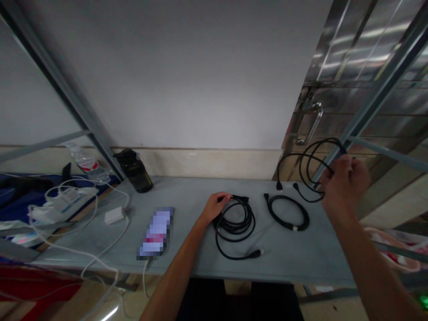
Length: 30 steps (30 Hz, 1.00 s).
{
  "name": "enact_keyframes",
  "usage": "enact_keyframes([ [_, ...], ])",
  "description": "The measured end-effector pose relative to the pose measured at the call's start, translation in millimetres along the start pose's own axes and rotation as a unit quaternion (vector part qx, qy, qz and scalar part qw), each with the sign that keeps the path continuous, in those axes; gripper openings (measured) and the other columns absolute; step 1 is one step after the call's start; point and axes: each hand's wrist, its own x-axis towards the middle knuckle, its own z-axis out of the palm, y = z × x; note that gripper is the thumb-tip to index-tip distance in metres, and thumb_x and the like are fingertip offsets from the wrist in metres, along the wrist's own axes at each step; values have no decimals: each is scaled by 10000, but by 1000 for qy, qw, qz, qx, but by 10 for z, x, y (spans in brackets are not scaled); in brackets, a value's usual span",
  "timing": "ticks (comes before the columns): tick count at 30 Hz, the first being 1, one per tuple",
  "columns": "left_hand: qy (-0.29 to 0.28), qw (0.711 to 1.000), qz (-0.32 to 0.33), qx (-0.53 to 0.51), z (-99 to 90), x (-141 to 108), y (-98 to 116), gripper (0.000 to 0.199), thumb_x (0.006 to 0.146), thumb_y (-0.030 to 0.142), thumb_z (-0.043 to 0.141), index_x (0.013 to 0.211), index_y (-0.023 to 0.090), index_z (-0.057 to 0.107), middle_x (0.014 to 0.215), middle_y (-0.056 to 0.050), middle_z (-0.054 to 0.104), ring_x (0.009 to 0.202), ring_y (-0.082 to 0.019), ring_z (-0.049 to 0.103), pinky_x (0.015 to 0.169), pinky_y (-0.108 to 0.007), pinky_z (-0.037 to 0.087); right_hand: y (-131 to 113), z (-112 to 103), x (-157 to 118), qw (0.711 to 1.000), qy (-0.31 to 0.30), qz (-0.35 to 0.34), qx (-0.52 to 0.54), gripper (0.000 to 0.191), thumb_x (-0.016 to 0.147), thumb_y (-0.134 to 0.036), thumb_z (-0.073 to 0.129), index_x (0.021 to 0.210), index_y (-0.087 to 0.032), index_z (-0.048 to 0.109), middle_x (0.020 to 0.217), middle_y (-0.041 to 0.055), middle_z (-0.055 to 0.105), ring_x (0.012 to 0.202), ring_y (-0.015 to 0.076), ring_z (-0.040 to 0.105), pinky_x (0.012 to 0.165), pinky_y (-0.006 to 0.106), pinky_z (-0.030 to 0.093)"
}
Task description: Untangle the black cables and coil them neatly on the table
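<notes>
Above the right end of the table, my right hand is closed around a loosely looped black cable, whose two plug ends hang to the left. At the table's middle my left hand pinches the upper left edge of a larger coiled black cable. One plug of that coil points right, near the front edge. Between the two hands lies a third black cable, wound into a neat ring and touched by neither hand.
A phone with a white cord, a white adapter and a dark bottle stand or lie on the left side. Farther left are a power strip and a clear water bottle. Metal frame posts rise at both ends.
</notes>
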Motion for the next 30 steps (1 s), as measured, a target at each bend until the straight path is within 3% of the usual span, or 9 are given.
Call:
enact_keyframes([
  [3, 4, 1000, 3, 3, 8, -10, 26, 444, 1004, 620, 735, 1065, 207, 885, 1129, -112, 890, 1106, -319, 803, 1064, -447, 600, -391, 285, -59, 991, -32, -3, 128, 444, 1033, -602, 731, 819, -301, 483, 746, -53, 378, 539, 124, 315, 454, 323, 236],
  [6, 15, 1000, 4, 6, 27, -35, 65, 435, 995, 607, 755, 1132, 206, 855, 1168, -118, 871, 1129, -311, 791, 1087, -447, 590, -551, 581, -342, 986, -58, -4, 156, 449, 1043, -649, 710, 890, -280, 506, 740, -70, 400, 531, 103, 334, 439, 275, 251],
  [10, 79, 992, 73, 59, 39, -89, 134, 405, 1014, 497, 743, 1298, 208, 769, 1208, -120, 826, 1164, -288, 748, 1120, -440, 547, -288, 870, -954, 990, -115, 8, 78, 476, 1098, -717, 590, 996, -253, 554, 767, -49, 521, 622, 134, 496, 537, 276, 434],
  [12, 95, 985, 116, 88, 33, -111, 155, 400, 1027, 404, 709, 1373, 204, 715, 1189, -113, 810, 1148, -279, 731, 1108, -433, 536, -32, 951, -1268, 988, -150, 18, 38, 469, 1120, -704, 558, 1020, -246, 573, 752, -43, 535, 637, 151, 513, 574, 297, 430],
  [16, 64, 987, 121, 82, 19, -130, 135, 363, 1027, 293, 654, 1381, 210, 669, 1101, -83, 789, 1041, -258, 735, 1006, -399, 558, 471, 996, -1693, 971, -234, 40, 21, 413, 1147, -647, 527, 1035, -252, 569, 710, -53, 521, 611, 160, 498, 585, 312, 385],
  [20, 50, 994, 80, 50, 1, -140, 105, 272, 1079, 327, 595, 1316, 212, 662, 1026, -73, 799, 987, -252, 748, 952, -378, 566, 783, 928, -1797, 956, -286, 44, 39, 397, 1153, -622, 523, 983, -263, 545, 710, -58, 501, 584, 152, 482, 573, 314, 364],
  [25, 50, 995, 69, 49, -3, -130, 140, 329, 1147, 489, 538, 1318, 228, 641, 1043, -70, 801, 993, -243, 747, 959, -366, 558, 841, 804, -1771, 927, -375, 15, 25, 425, 1174, -578, 482, 872, -279, 504, 637, -65, 428, 547, 156, 439, 557, 332, 327],
  [30, 91, 994, 40, 35, 46, -100, 223, 395, 1173, 558, 479, 1255, 226, 677, 1009, -48, 756, 943, -220, 705, 894, -347, 545, 798, 782, -1781, 892, -450, -13, 40, 418, 1164, -539, 494, 838, -281, 458, 614, -69, 424, 519, 145, 430, 557, 330, 312],
])
